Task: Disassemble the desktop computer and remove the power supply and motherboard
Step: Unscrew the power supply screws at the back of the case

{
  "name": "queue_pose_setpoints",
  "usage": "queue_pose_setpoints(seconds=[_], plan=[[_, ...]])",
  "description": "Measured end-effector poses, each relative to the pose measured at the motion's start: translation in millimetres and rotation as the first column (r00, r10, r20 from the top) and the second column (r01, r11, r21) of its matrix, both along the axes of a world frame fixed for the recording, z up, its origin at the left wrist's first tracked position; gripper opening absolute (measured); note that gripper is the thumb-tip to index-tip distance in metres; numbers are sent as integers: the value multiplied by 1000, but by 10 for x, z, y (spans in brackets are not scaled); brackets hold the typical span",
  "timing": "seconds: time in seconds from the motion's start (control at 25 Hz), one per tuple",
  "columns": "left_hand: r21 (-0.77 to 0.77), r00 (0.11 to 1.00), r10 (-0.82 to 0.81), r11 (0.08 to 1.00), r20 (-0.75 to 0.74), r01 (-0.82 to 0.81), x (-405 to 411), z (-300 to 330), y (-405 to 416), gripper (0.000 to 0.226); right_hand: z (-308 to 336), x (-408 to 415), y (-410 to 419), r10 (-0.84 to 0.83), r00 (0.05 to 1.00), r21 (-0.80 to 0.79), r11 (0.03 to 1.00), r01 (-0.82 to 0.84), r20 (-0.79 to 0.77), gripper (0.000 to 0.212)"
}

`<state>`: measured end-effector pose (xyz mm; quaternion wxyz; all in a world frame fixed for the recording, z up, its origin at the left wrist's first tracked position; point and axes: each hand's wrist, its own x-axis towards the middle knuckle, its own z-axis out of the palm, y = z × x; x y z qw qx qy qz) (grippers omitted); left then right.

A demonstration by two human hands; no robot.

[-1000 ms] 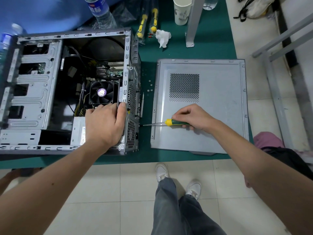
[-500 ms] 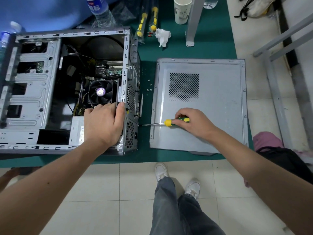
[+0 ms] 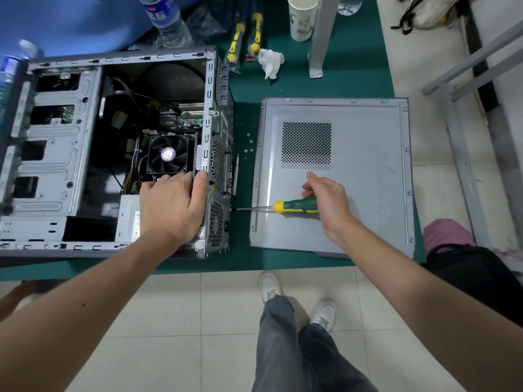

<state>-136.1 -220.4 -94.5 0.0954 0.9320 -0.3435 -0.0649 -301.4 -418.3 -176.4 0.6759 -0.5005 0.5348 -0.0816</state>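
Left hand (image 3: 172, 205) fingers curl over the case (image 3: 210, 165) edge; right hand (image 3: 328, 199) fingers loosely hold the screwdriver (image 3: 294, 206).

Narrow green bench (image 3: 243, 114) strip right of case (image 3: 218, 154): loose screws (image 3: 249, 142), screwdriver (image 3: 294, 206) shaft cross it; side panel (image 3: 368, 176) walls the far edge.

Green-topped table (image 3: 353, 52) fills the upper frame from 9 to 1 o'clock, front edge running left to right. Blue surface (image 3: 70, 21) at 11 o'clock behind it, blurred. A grey metal post (image 3: 321, 38) stands on the table top at 12 o'clock, its foot plate flat on the green. Floor (image 3: 169, 321) of pale square tiles, thin grout lines, from 3 round to 8 o'clock. Grey metal frame (image 3: 464, 154) on the floor at 2 to 3 o'clock, beside the table's right end. Light even, soft shadows.
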Motion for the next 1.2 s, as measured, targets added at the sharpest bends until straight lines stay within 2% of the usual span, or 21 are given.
queue_pose_setpoints(seconds=[0.08, 0.12, 0.16, 0.2, 0.24, 0.28, 0.32, 0.36, 0.44, 0.52, 0.56, 0.64, 0.72, 0.76, 0.84, 0.92, 1.0, 1.08, 1.12, 1.16, 1.2], plan=[[13, 1000, -2, 1000, -6, 2, 3, -3, 2, 49, 11, 11, 65, -89, 996, -8, 996, 89, -20, 17], [14, 1000, -2, 1000, -5, 2, 3, -2, 2, 49, 22, -11, 92, -47, 997, -84, 996, 41, -64, 18], [14, 1000, -3, 1000, -1, 3, 3, 3, -1, 49, 15, -51, 101, 77, 984, -191, 976, -108, -162, 25], [13, 1000, -4, 1000, 1, 4, 1, 8, -3, 49, 4, -104, 98, 238, 921, -275, 904, -326, -310, 37], [12, 1000, -6, 1000, 1, 6, 2, 11, -1, 48, 0, -142, 77, 359, 812, -303, 797, -523, -460, 48], [11, 1000, -6, 1000, 0, 6, 2, 10, 0, 48, 3, -168, 40, 426, 724, -284, 718, -635, -542, 53], [10, 1000, -6, 1000, 0, 6, -3, 11, 0, 48, 3, -192, 0, 464, 702, -271, 694, -667, -539, 51], [10, 1000, -5, 1000, 2, 5, -7, 13, -3, 48, 3, -212, -41, 497, 728, -274, 702, -657, -473, 42], [16, 1000, -3, 1000, 8, 3, -6, 13, -3, 48, 54, -234, -73, 498, 842, -270, 799, -538, -205, 19], [22, 1000, -4, 1000, 8, 3, -4, 8, -2, 48, 87, -236, -71, 376, 925, -137, 921, -365, 62, 29], [22, 1000, -5, 1000, 9, 5, -6, 8, -5, 48, 95, -234, -68, 345, 936, -103, 936, -337, 72, 30], [22, 1000, -3, 1000, 11, 2, -7, 9, -6, 48, 120, -187, -74, 441, 887, -130, 879, -458, -138, 27], [18, 1000, -1, 1000, 5, 1, 1, 5, 1, 48, 139, -160, -90, 543, 753, -147, 766, -626, -372, 43], [15, 1000, -2, 1000, 1, 2, 1, 5, 0, 48, 143, -141, -102, 539, 748, -168, 757, -632, -386, 39], [9, 1000, -2, 1000, 1, 2, -2, 6, -2, 47, 140, -136, -144, 474, 861, -175, 846, -504, -184, 13], [3, 1000, -2, 1000, 5, 2, -5, 4, 1, 47, 168, -141, -174, 382, 924, -41, 924, -380, 38, 27], [-3, 1000, -7, 1000, 5, 7, -7, 1, 4, 47, 192, -142, -164, 436, 899, -16, 899, -437, -48, 22], [-1, 1000, -4, 1000, 7, 4, -4, -2, 6, 47, 215, -117, -161, 581, 756, -61, 779, -623, -303, 46], [5, 1000, -1, 1000, 6, 1, -5, -3, 11, 47, 215, -108, -164, 602, 703, -98, 729, -677, -379, 49], [6, 1000, -1, 1000, 4, 1, -3, -2, 11, 47, 190, -101, -171, 592, 703, -142, 717, -683, -393, 42], [5, 1000, -3, 1000, 2, 3, -3, -3, 8, 47, 186, -104, -176, 574, 753, -180, 743, -644, -323, 27]])
